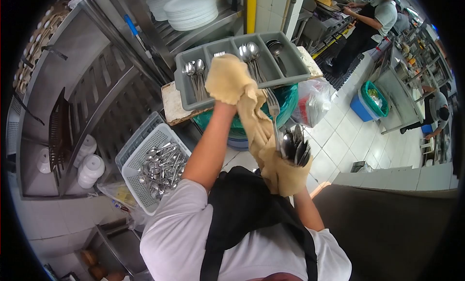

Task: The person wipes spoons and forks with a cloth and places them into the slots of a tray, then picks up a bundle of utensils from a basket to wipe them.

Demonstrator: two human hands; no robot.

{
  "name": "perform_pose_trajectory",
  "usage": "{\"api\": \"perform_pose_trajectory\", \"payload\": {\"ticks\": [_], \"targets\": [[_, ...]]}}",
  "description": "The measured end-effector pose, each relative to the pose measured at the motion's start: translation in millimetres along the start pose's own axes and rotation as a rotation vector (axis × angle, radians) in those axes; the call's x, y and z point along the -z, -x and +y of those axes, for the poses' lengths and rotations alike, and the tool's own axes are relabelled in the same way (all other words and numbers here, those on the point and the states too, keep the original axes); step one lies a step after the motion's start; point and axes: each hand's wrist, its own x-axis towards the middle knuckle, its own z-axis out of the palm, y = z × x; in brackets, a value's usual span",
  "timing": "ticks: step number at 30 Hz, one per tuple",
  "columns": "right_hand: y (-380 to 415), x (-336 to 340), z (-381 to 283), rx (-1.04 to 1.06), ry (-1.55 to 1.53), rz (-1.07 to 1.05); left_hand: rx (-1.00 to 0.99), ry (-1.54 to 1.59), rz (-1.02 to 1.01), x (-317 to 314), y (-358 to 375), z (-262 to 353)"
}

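Note:
A tan cloth (256,121) stretches between my two hands and wraps both. My left hand (228,80), closed inside the cloth, is over the grey cutlery tray (186,104); its fingers are hidden, and fork tines (220,54) show just beyond it. Spoons (196,73) lie in the tray's left compartment, larger spoons (249,56) right of my hand, and dark-looking utensils (275,48) in the far-right one. Lower down, my right hand (290,174) is closed through the cloth around a bunch of cutlery (295,148). A long fork (273,106) sticks up from this bunch.
A white basket (128,172) of loose cutlery stands at the left. Stacked white plates (191,12) sit on the shelf above. Below the tray is a green-lined bin (288,104), beside a plastic bag (315,99). Other people (380,22) stand farther off at the right.

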Motion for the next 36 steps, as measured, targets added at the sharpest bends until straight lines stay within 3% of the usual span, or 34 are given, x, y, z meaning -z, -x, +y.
{"api": "perform_pose_trajectory", "payload": {"ticks": [2,5,7,8,10,11,12,13,14,16,18,20,22,24,26,27,30,31,34,36], "targets": [[-8.7,10.6,-3.5,-0.054,0.072,-0.022,0.182,0.35,-0.059,2.1,5.9,18.3],[-16.1,10.0,2.0,-0.117,-0.256,0.034,0.461,0.871,-0.151,1.7,37.9,58.5],[-22.5,-0.3,-33.0,-0.16,-0.333,0.08,0.753,1.107,-0.152,-5.7,56.0,75.5],[-18.0,-7.1,-29.4,-0.135,-0.22,0.068,0.944,1.166,-0.118,-13.9,63.3,83.8],[-8.7,-22.1,-14.6,-0.065,0.001,0.034,0.931,1.275,0.091,-33.4,46.6,86.6],[-3.6,-26.4,-14.3,0.084,-0.195,0.085,0.93,1.294,0.14,-41.5,48.9,69.3],[-4.0,-23.8,-15.9,0.228,0.055,0.049,0.926,1.313,0.187,-46.3,46.6,57.6],[-4.7,-17.9,-17.7,0.369,0.305,0.015,0.516,0.645,0.177,-42.8,34.8,62.3],[-0.2,-15.2,-16.9,0.29,0.254,-0.031,0.558,0.941,0.291,-41.8,24.4,53.3],[6.8,-10.2,-18.8,0.125,0.159,-0.108,0.621,1.249,0.367,-32.8,6.5,29.8],[5.7,-8.2,-37.3,0.014,-0.108,0.046,0.677,1.277,0.29,-16.6,-3.4,13.2],[0.9,6.8,-18.6,0.029,0.108,-0.104,0.693,1.789,-0.126,-19.6,-4.2,20.4],[-12.1,12.8,-17.3,-0.006,0.109,-0.115,0.781,1.811,-0.394,-20.9,28.3,50.5],[-13.2,8.5,-13.7,0.037,0.023,-0.004,0.927,1.701,-0.399,-25.8,50.9,74.4],[-8.8,-1.0,-8.5,0.071,-0.034,0.045,1.104,1.44,-0.121,-27.1,63.7,98.5],[-7.1,-4.0,-9.5,0.062,-0.032,0.044,0.949,1.285,-0.05,-30.4,57.7,90.7],[-7.1,-5.5,-10.0,0.02,-0.024,0.026,1.172,1.401,-0.079,-27.4,56.4,98.0],[-9.3,-1.4,-9.9,-0.006,-0.024,0.008,1.008,1.175,-0.159,-29.5,76.5,99.5],[-18.3,5.6,-14.9,-0.113,-0.08,-0.035,1.172,1.269,-0.125,-27.9,106.0,128.2],[-21.1,2.7,-19.9,-0.218,-0.141,-0.042,1.033,1.046,-0.215,-28.7,98.4,116.0]]}}
